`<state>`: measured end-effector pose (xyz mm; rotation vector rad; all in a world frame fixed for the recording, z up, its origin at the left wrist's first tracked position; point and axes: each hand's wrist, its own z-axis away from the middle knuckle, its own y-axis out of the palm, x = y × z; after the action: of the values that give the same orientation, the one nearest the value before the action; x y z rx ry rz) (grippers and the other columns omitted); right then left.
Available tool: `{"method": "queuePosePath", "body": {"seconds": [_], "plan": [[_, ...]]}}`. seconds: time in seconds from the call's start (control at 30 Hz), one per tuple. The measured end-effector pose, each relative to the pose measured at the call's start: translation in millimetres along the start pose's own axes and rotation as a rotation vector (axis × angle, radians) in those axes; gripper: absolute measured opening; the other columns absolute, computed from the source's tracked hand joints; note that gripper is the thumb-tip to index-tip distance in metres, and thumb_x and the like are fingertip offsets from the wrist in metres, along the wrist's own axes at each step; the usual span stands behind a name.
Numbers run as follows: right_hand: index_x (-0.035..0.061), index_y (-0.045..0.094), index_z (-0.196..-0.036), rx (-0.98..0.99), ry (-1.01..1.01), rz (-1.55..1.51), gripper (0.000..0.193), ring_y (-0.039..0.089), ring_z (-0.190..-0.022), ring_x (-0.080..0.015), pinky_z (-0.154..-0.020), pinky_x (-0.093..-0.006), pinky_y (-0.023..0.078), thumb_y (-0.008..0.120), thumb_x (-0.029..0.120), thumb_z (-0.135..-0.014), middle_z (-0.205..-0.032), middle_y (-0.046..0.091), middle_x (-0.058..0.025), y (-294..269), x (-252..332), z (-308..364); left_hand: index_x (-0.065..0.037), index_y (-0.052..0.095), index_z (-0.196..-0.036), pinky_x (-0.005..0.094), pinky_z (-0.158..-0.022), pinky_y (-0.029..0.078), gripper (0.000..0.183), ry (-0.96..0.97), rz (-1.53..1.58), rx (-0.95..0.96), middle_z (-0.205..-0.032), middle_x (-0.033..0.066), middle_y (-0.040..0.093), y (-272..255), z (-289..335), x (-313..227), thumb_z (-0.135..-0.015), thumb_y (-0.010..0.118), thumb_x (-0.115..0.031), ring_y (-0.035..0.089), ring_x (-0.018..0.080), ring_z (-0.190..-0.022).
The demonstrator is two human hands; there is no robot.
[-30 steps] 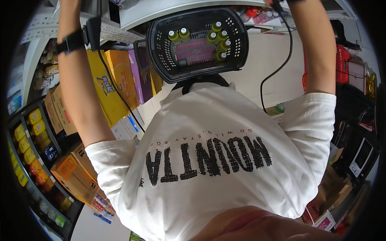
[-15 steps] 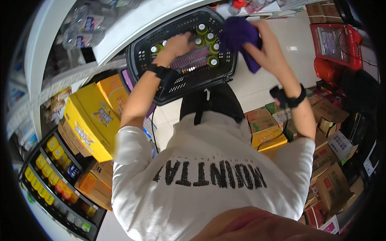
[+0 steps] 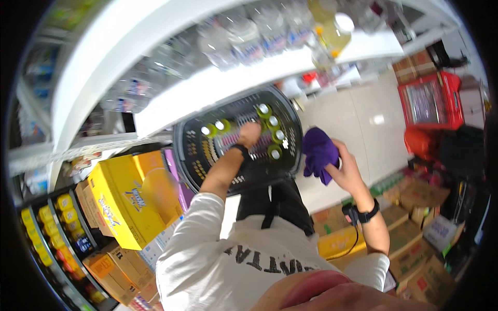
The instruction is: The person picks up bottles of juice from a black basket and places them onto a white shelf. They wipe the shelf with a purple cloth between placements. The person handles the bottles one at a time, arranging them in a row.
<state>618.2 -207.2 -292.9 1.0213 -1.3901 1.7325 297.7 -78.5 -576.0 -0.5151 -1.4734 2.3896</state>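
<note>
A black plastic shopping basket (image 3: 197,155) sits on the floor in front of me, holding several bottles with green caps (image 3: 275,136). My left hand (image 3: 249,135) reaches down into the basket among the bottles; whether it grips one I cannot tell. My right hand (image 3: 342,166) is raised beside the basket's right rim and holds a crumpled purple cloth (image 3: 319,153). Both wrists wear black bands.
A white shelf (image 3: 218,83) with clear bottles runs across the top. Yellow cartons (image 3: 129,197) and shelves of yellow bottles (image 3: 57,228) stand at left. Cardboard boxes (image 3: 415,207) crowd the right, with a red cabinet (image 3: 430,103) behind.
The view has swung up toward the shelf. My left hand has gone deeper into the basket. My right hand with the purple cloth has dropped to the basket's right side.
</note>
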Motion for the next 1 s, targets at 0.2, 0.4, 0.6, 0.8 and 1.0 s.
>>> {"method": "queuePosePath", "body": {"seconds": [0.2,0.4,0.6,0.8,1.0], "plan": [[-0.0008,0.05,-0.144,0.026,-0.174,-0.187,0.062,0.068,-0.114,-0.0248,-0.099,-0.0344,0.052,0.068,-0.003,-0.084,-0.123,0.069,-0.0178,10,46,-40,-0.001,0.059,-0.112,0.0511,-0.072,0.057,0.03,0.252,0.082,-0.175,-0.101,0.0211,0.068,-153,90,22,-0.096,0.062,-0.026,0.069,0.0423,-0.085],[-0.0042,0.045,-0.149,0.055,-0.436,-0.329,0.065,0.063,-0.119,-0.0186,-0.104,-0.0332,0.048,0.065,-0.002,-0.087,-0.131,0.065,-0.0157,49,135,-91,-0.003,0.058,-0.116,0.0447,-0.074,0.056,0.037,0.386,0.113,-0.573,-0.098,0.0152,0.066,-368,247,11,-0.099,0.064,-0.036,0.068,0.0353,-0.089],[0.0041,0.028,-0.159,0.3,-0.881,-0.442,0.1,0.044,-0.145,-0.0264,-0.119,-0.0388,0.035,0.088,0.018,-0.08,-0.157,0.043,-0.0166,110,283,-114,0.0,0.058,-0.113,0.0408,-0.073,0.056,0.039,0.431,0.301,-1.12,-0.101,0.02,0.068,-455,331,-6,-0.089,0.078,-0.024,0.071,0.0354,-0.082],[0.0043,0.026,-0.16,0.363,-0.99,-0.478,0.108,0.042,-0.145,-0.0257,-0.121,-0.0405,0.033,0.092,0.015,-0.075,-0.158,0.042,-0.0153,135,340,-97,0.0,0.061,-0.104,0.0262,-0.061,0.046,0.023,0.415,0.461,-1.342,-0.081,0.0049,0.062,-505,417,-6,-0.091,0.074,-0.014,0.057,0.0119,-0.068],[0.0009,0.031,-0.157,0.419,-1.01,-0.483,0.1,0.042,-0.145,-0.025,-0.122,-0.0392,0.032,0.089,0.018,-0.078,-0.156,0.043,-0.0157,144,358,-95,0.0,0.061,-0.105,0.0264,-0.062,0.045,0.026,0.421,0.587,-1.314,-0.084,0.004,0.061,-517,437,-7,-0.091,0.076,-0.015,0.056,0.011,-0.07]]}}
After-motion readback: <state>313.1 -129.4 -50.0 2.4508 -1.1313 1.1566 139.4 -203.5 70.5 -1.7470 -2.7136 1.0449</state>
